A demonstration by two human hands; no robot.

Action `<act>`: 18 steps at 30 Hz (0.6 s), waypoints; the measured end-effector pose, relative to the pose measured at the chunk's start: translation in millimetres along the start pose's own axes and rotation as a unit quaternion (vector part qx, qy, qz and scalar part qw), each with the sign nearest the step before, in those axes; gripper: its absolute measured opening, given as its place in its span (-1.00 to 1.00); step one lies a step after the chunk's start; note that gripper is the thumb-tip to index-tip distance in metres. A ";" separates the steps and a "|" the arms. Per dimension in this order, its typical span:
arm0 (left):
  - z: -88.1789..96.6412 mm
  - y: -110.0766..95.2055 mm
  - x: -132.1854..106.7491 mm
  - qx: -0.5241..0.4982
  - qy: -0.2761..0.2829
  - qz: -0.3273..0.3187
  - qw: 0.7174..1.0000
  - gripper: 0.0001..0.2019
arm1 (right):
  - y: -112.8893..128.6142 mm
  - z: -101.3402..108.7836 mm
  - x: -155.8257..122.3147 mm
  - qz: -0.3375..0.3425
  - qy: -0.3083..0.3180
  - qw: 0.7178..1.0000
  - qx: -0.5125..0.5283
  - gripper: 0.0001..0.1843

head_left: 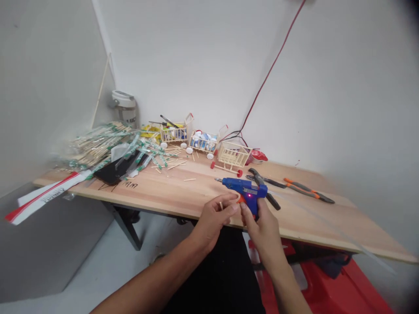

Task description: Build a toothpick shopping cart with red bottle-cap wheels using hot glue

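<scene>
My right hand (262, 229) is wrapped round the handle of a blue glue gun (246, 189), held at the near edge of the wooden table (170, 196) with its nozzle pointing left and a red light glowing on its body. My left hand (214, 216) is beside it, fingers pinched on a small pale stick piece. Both hands meet just under the gun.
Three small stick-built carts (231, 155) stand near the wall. A heap of wrapped sticks (98, 146) and a black pouch (114, 170) fill the left side. Pliers (307, 189) and another hand tool (265, 185) lie right. A red cable (271, 69) runs up the wall. A red seat (327, 283) sits below.
</scene>
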State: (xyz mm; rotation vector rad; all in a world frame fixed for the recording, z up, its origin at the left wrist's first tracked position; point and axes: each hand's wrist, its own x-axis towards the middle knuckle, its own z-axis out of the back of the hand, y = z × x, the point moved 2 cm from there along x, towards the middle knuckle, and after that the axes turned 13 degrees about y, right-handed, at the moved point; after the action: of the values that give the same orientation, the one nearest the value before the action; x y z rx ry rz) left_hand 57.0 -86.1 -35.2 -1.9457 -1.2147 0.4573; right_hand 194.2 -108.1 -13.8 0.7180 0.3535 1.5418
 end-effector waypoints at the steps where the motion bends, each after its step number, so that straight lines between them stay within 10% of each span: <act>1: -1.0 -0.7 0.1 -0.002 0.002 -0.005 1.000 -0.58 | 2.8 -2.7 0.1 0.002 0.009 1.000 0.006 -0.62; 14: 3.2 -5.1 0.2 -0.025 0.038 0.002 0.999 -0.53 | 1.7 -11.5 -6.6 0.006 0.117 0.973 0.200 -0.33; 18: 0.2 -10.0 -5.5 -0.019 0.045 0.001 0.999 -0.52 | -8.3 6.5 -7.6 -0.021 0.021 0.953 0.300 -0.52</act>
State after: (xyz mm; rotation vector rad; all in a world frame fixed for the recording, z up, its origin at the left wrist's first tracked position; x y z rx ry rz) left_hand 48.2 -88.4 -28.1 -1.9784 -1.1722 0.3447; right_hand 204.5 -115.8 -15.8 1.1369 0.8869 1.4133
